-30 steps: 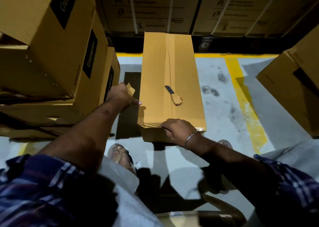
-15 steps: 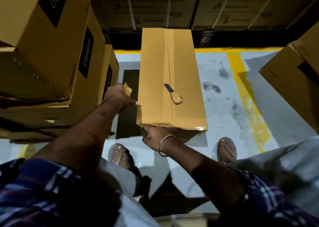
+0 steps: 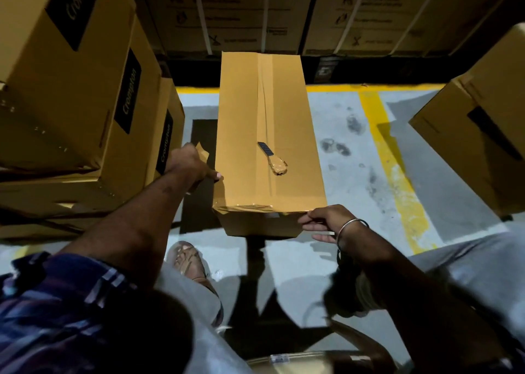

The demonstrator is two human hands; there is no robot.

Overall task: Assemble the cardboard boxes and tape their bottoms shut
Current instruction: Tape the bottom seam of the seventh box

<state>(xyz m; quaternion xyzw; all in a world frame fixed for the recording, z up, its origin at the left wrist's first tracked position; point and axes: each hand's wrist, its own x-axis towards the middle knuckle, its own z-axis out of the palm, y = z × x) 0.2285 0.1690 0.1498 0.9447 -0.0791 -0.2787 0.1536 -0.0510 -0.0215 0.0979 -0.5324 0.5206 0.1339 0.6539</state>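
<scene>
The head view looks down on a long cardboard box (image 3: 270, 137) standing on the grey floor (image 3: 355, 174) in front of the person, its taped face turned up, which by the look of it is the bottom that the task wants sealed. A strip of tape (image 3: 265, 100) runs along the middle seam from the far end toward the near edge, and more tape is creased across the near edge, probably folded over to lock the seam. A small blade (image 3: 272, 157) with its handle wrapped in tape lies on top of the box beside the seam, likely parked there within reach for cutting. The left hand (image 3: 190, 163) is at the box's left side, its fingers curled round a torn piece of brown tape or card, with one fingertip touching the near left edge, seemingly to steady the box. The right hand (image 3: 326, 221) pinches the near right corner of the box between thumb and fingers, perhaps pressing the tape end down or getting a hold to shift the box. Stacked boxes (image 3: 71, 89) stand just left, one more box (image 3: 477, 135) well to the right, and a wall of cartons (image 3: 284, 12) behind. A sandalled foot (image 3: 187, 262) rests near the box's near end.
</scene>
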